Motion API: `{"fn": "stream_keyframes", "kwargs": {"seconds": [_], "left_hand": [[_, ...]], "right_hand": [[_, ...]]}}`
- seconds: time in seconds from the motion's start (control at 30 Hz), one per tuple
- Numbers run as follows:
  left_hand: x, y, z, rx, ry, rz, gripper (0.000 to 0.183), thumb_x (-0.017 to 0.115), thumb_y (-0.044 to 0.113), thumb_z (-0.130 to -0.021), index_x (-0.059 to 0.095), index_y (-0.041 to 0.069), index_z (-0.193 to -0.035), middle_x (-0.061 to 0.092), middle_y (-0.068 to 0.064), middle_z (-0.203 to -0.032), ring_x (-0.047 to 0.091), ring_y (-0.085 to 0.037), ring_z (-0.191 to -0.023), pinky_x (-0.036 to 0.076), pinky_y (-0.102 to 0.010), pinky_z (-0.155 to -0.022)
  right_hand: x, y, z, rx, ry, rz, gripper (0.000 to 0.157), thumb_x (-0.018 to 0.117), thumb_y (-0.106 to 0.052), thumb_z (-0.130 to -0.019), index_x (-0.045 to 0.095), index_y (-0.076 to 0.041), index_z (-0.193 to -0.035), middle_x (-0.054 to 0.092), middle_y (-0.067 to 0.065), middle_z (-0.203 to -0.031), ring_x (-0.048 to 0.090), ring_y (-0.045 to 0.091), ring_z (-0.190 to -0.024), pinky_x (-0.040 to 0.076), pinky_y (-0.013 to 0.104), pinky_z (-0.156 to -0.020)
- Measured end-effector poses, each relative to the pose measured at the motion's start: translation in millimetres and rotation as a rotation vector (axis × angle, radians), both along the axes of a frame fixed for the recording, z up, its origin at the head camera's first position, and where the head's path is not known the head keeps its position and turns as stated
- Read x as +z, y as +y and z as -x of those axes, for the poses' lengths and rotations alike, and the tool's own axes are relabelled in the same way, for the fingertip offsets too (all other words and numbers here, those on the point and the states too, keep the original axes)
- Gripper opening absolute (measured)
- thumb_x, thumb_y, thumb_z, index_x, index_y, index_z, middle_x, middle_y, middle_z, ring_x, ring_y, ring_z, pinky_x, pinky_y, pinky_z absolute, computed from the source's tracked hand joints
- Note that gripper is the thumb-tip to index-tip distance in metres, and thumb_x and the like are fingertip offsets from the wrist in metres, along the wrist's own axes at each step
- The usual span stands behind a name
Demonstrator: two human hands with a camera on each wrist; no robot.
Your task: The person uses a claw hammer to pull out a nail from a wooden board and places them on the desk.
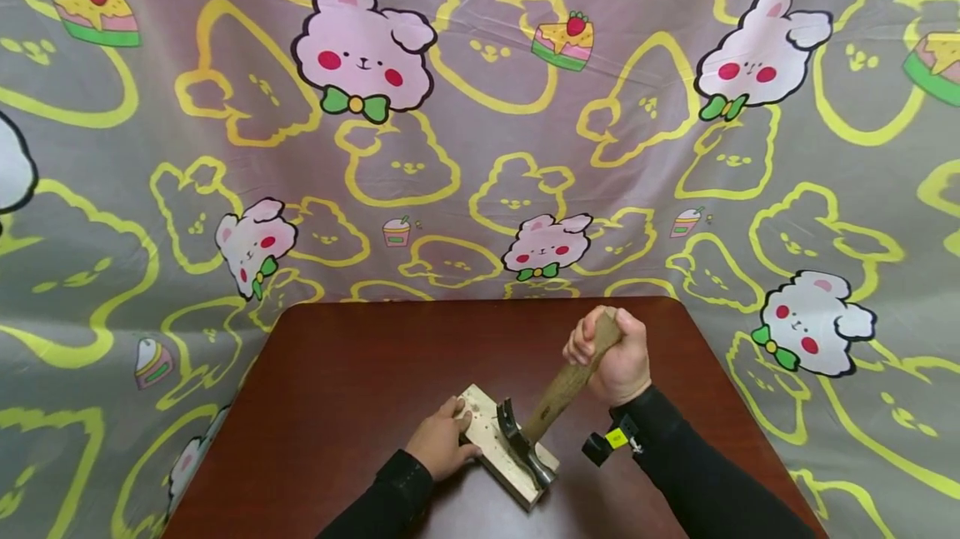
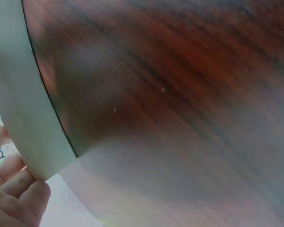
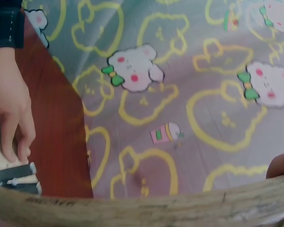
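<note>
A pale wooden block (image 1: 487, 439) lies at an angle on the brown table, with small dark marks near its far end. My left hand (image 1: 441, 441) holds it along its left side, thumb at the near edge and fingers toward the far end. Up to the right, my right hand (image 1: 624, 362) grips a claw hammer (image 1: 558, 403) near the end of its wooden handle. The handle slants upward, and the metal head overlaps the block's near half. In the right wrist view the hammer handle (image 3: 132, 208) crosses the bottom. The left wrist view shows fingers (image 2: 23, 189) at the block's corner.
The brown tabletop (image 1: 360, 356) has rounded far corners. Behind it and on both sides hangs a grey-pink curtain (image 1: 465, 131) printed with rabbits and yellow outlines. A small black device with a yellow label (image 1: 617, 437) is at the right wrist.
</note>
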State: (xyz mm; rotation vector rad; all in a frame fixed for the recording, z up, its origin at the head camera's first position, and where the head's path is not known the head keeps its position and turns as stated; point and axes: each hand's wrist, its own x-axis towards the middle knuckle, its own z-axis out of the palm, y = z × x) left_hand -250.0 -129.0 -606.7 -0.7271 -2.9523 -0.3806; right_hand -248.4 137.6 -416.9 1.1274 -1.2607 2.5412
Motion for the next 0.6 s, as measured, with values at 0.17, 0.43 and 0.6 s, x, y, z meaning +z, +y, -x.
{"fn": "stream_keyframes", "kwargs": {"seconds": [0.17,0.43,0.6], "left_hand": [[-1.4,-3,-3.2,0.009,-0.007,-0.008,0.066,0.077,0.052,-0.083,0.070,0.005,-0.128,0.056,-0.018,-0.141,0.061,-0.033,-0.122,0.055,-0.042,-0.093],[-1.3,-1,-0.5,-0.006,0.028,-0.015,0.066,0.077,0.053,-0.083,0.071,0.004,-0.127,0.058,-0.017,-0.139,0.061,-0.033,-0.122,0.056,-0.041,-0.090],[-4.2,0,-0.6,-0.003,0.016,-0.017,0.066,0.078,0.052,-0.082,0.071,0.005,-0.127,0.058,-0.017,-0.138,0.063,-0.033,-0.119,0.057,-0.041,-0.088]], "right_hand": [[0.7,5,-9.0,0.034,0.054,-0.046,0.051,0.012,-0.031,-0.101,0.049,-0.005,-0.076,0.032,0.010,-0.059,0.028,0.028,-0.047,0.023,0.046,-0.047],[5.5,4,-21.8,0.055,0.112,-0.076,0.048,0.015,-0.031,-0.099,0.047,-0.005,-0.077,0.034,0.010,-0.058,0.030,0.027,-0.046,0.025,0.046,-0.047],[5.5,7,-22.2,0.080,0.117,-0.088,0.046,0.014,-0.028,-0.099,0.047,-0.004,-0.077,0.034,0.010,-0.058,0.030,0.028,-0.046,0.025,0.046,-0.047]]}}
